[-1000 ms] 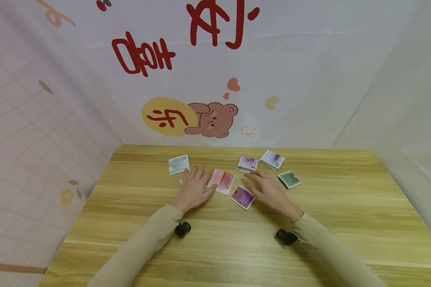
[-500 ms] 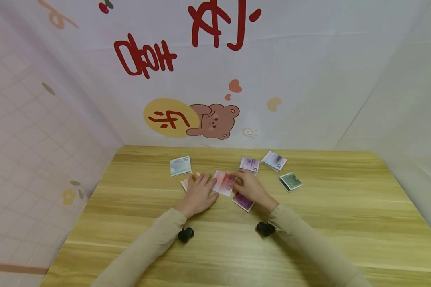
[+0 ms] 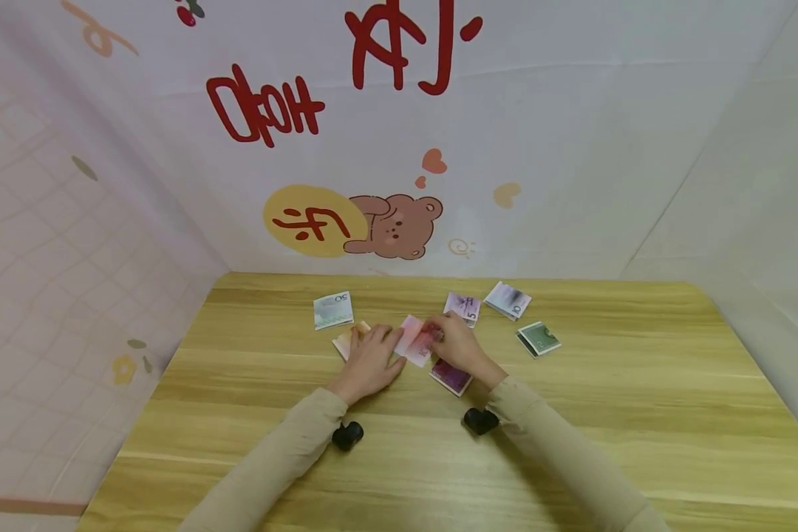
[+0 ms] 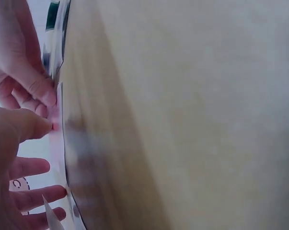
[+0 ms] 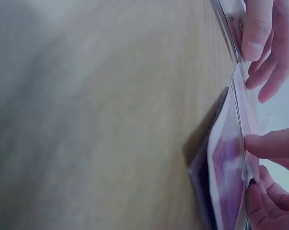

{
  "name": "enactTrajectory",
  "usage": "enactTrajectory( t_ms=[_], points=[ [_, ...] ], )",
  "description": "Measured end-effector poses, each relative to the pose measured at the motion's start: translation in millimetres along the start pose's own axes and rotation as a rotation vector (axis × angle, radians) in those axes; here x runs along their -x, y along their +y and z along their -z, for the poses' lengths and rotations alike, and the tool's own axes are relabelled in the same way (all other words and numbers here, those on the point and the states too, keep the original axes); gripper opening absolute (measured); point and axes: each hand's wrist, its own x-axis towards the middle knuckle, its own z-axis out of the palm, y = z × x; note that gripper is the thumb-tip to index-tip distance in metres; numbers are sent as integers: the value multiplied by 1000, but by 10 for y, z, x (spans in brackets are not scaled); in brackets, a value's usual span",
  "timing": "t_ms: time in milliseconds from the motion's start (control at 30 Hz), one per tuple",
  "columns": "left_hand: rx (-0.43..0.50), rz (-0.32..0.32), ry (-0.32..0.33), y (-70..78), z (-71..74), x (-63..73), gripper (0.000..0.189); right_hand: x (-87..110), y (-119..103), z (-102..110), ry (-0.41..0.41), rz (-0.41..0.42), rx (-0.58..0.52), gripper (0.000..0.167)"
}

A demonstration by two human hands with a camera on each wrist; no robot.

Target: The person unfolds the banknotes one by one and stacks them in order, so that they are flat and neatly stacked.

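A pink 100 banknote (image 3: 411, 341) lies between the two hands near the middle of the table. My right hand (image 3: 462, 346) pinches its right edge, with the thumb on the near face and fingertips at the edge in the right wrist view. Across its left edge rests my left hand (image 3: 371, 367), thumb on the note and the other fingers straight and spread in the left wrist view. An orange-yellow folded note (image 3: 342, 343) is partly hidden under the left hand. Just below the right hand sits a folded purple note (image 3: 449, 377), partly covered; its layers stand apart in the right wrist view.
On the wooden table (image 3: 399, 473), a folded 50 note (image 3: 332, 310) lies at the back left. Toward the back right are a folded violet 5 note (image 3: 462, 306), a blue-violet 10 note (image 3: 507, 300) and a green note (image 3: 539, 338). A printed cloth (image 3: 572, 148) hangs behind.
My right hand has moved left from beside the purple note to the pink banknote and taken its right edge. My left hand has shifted slightly, uncovering more of the orange-yellow note.
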Motion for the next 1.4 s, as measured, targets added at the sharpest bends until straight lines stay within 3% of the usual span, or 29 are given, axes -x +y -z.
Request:
enactTrajectory(
  t_ms=[200,433,633,767,1033,1267,1400],
  points=[
    [61,-8,19,-23,17,-76,46,59,51,16,14,-7,-63,15],
    [108,-29,35,-54,49,-111,40,157,79,33,24,-65,-247,18],
    [123,-67,87,-51,52,-132,34,232,34,117,97,-105,-370,21],
    [168,-60,127,-37,52,-168,28,251,-1,182,148,-147,-440,20],
    [481,27,120,59,36,-226,20,292,-55,245,189,-203,-523,19],
    [746,130,201,102,19,-257,18,357,-57,244,174,-219,-574,19],
    [866,180,208,148,30,-250,21,394,-32,233,147,-213,-576,19]
  ],
)
